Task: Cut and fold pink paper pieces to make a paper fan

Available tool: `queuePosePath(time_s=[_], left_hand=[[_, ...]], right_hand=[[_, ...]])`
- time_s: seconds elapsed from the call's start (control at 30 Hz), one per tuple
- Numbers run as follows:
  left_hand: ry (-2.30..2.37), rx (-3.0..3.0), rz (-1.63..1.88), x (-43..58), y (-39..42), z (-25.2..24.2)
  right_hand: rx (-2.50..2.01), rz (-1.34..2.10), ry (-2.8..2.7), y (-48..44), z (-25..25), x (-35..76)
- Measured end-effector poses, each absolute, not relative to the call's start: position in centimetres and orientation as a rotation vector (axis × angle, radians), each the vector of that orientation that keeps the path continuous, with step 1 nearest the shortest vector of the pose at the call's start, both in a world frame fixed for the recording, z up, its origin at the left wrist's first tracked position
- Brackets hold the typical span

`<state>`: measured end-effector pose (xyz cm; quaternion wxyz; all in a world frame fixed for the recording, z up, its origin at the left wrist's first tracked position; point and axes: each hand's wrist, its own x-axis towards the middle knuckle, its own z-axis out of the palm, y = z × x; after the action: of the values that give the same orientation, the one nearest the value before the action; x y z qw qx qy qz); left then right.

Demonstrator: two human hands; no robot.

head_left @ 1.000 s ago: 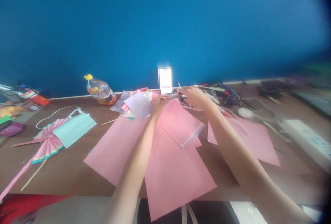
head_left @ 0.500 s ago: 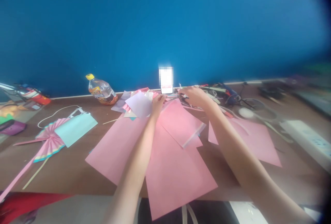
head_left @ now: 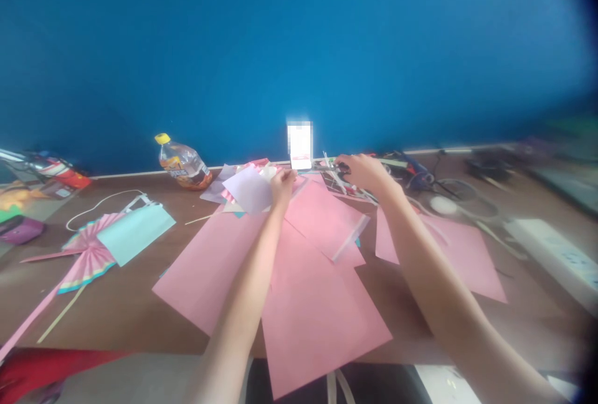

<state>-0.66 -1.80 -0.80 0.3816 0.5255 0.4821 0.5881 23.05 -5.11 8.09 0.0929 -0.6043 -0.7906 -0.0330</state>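
My left hand (head_left: 284, 185) is closed in a pinch at the far end of a small pink paper sheet (head_left: 327, 214), which lies over larger pink sheets (head_left: 327, 323). A pale strip runs along that small sheet's right edge. To the right, my right hand (head_left: 363, 172) has its fingers curled round dark-handled scissors (head_left: 344, 169), which are small and blurred. Their blades cannot be told apart from the pale strips around them. Touching the left hand is a pile of lilac paper (head_left: 250, 189) and other coloured pieces.
A lit phone (head_left: 300, 145) stands by the blue wall. A yellow-capped bottle (head_left: 183, 161) leans at the back left. Nearer are a pink folded paper fan (head_left: 91, 248) and a light blue piece (head_left: 136, 234). At right lie another pink sheet (head_left: 462, 254), cables and a white power strip (head_left: 551, 254).
My right hand has moved right with the scissors, away from my left hand and the paper's far edge. My left hand has shifted slightly left and keeps its pinch.
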Motion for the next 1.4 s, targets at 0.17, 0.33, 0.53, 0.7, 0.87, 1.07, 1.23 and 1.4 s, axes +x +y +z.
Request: queuePosePath(time_s=[0.17, 0.33, 0.53, 0.7, 0.87, 1.07, 1.23, 1.4], left_hand=[[1.333, 1.367, 1.499, -0.9, -1.8, -0.6], [1.29, 1.464, 1.455, -0.8, -1.7, -0.5], [1.356, 1.827, 1.276, -0.3, -2.4, -0.1], [1.436, 1.951, 1.104, 0.0, -3.1, 0.1], [1.569, 2.169, 0.832, 0.4, -3.5, 0.1], [1.309, 2.507, 0.744, 1.7, -4.5, 1.8], [0.986, 2.546, 0.36, 3.7, -5.6, 2.5], [0.922, 2.514, 0.302, 4.6, -6.3, 2.0]], right_hand=[[-2.022, -0.032, -2.141, -4.6, 7.8, 24.5], [-2.079, 0.072, -2.182, -4.7, 7.9, 24.5], [-2.089, 0.081, -2.178, -4.7, 7.7, 24.6], [-2.129, 0.141, -2.183, -4.3, 7.0, 25.0], [-2.116, 0.109, -2.146, -4.2, 6.5, 25.2], [-2.101, -0.009, -1.988, -4.0, 6.7, 25.5], [-2.163, 0.022, -1.868, -4.5, 7.2, 25.4], [-2.176, 0.066, -1.903, -4.8, 7.1, 25.5]])
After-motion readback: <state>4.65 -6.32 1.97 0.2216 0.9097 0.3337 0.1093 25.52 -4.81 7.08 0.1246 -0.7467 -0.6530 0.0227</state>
